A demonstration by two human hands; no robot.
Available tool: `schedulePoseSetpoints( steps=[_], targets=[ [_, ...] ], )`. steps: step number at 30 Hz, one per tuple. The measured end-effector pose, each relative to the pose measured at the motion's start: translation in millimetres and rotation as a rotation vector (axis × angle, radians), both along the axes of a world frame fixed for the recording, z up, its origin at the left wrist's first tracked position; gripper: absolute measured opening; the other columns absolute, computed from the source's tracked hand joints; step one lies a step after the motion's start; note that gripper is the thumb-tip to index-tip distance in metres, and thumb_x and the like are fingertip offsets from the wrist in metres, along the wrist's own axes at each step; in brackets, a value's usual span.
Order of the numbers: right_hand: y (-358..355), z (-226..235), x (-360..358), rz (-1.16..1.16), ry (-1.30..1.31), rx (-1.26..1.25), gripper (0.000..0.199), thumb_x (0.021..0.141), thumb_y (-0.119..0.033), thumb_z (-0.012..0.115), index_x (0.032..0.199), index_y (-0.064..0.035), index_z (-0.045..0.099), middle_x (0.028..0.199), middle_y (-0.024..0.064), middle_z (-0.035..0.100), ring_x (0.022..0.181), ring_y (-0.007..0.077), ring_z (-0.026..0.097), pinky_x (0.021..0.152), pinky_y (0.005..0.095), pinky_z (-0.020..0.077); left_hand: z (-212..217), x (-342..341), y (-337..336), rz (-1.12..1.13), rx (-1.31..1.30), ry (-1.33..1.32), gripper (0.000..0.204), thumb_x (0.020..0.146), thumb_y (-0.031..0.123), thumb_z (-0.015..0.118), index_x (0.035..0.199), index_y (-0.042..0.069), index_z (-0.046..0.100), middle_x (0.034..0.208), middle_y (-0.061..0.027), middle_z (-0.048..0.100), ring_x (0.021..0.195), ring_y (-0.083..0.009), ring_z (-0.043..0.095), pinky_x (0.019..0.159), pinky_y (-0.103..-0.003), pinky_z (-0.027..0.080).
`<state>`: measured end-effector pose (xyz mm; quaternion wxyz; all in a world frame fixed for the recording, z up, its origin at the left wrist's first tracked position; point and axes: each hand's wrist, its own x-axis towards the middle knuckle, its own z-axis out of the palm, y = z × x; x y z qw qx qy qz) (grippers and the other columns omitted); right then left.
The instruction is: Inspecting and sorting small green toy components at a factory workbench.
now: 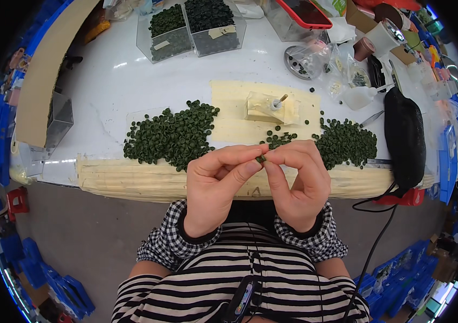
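Close to the table's front edge, my left hand [213,183] and my right hand [300,185] meet fingertip to fingertip. Between their thumbs and forefingers is a small dark green round piece [261,159], like a button or cap; the fingers partly cover it. To the left lies a large heap of green round pieces [172,134]. A second heap of green pieces [347,142] is at the right. Several loose green pieces [278,141] lie just beyond my fingertips. Behind them stands a small tape-wrapped block [264,107] with a metal pin [280,100] on top.
Clear bins of green pieces [167,21] and darker pieces [207,16] stand at the back. A phone in a red case [307,12] is beyond. Black cloth-covered object [404,137] and white bottle [359,98] sit at right. Cardboard [51,75] stands at left. Tape covers the front edge [132,180].
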<state>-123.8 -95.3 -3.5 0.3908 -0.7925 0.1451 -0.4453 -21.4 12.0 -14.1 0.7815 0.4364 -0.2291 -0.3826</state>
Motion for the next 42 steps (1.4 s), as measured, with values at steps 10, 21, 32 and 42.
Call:
schedulePoseSetpoints(
  steps=[10,21,32,42],
  targets=[
    [1,-3,-3,0.04,-0.027,0.118,0.018,0.073,0.007,0.073,0.088,0.0003,0.068,0.086,0.0103,0.065,0.077,0.0218,0.062,0.067,0.0288,0.0492,-1,-2,-2,0.011,0.011,0.054,0.019,0.087,-0.007,0.064,0.105,-0.003,0.069,0.103,-0.0126,0.069,0.093,-0.0136,0.064,0.083,-0.024,0.052],
    [0,-1,-5,0.035,-0.007,-0.044,0.021,0.073,0.008,0.072,0.092,-0.0004,0.07,0.085,0.0094,0.065,0.076,0.021,0.061,0.066,0.0287,0.048,0,0,0,0.082,0.049,-0.228,0.019,0.086,-0.007,0.066,0.103,-0.002,0.07,0.101,-0.0109,0.069,0.087,-0.0099,0.062,0.071,-0.019,0.049],
    [0,-3,-10,0.103,0.015,0.063,0.033,0.074,0.008,0.071,0.105,-0.0019,0.072,0.089,0.0091,0.065,0.077,0.0209,0.06,0.067,0.0286,0.047,5,5,0,0.116,0.07,-0.447,0.024,0.084,-0.008,0.067,0.107,0.0,0.071,0.095,-0.0088,0.067,0.087,-0.0128,0.062,0.076,-0.023,0.048],
    [1,-3,-9,0.079,0.035,-0.013,0.034,0.073,0.007,0.072,0.106,-0.0024,0.072,0.089,0.0094,0.065,0.077,0.0214,0.059,0.067,0.0292,0.0471,10,3,0,0.093,0.097,-0.152,0.018,0.083,-0.009,0.067,0.099,-0.002,0.07,0.097,-0.0112,0.069,0.086,-0.0144,0.065,0.077,-0.025,0.052]
  ],
)
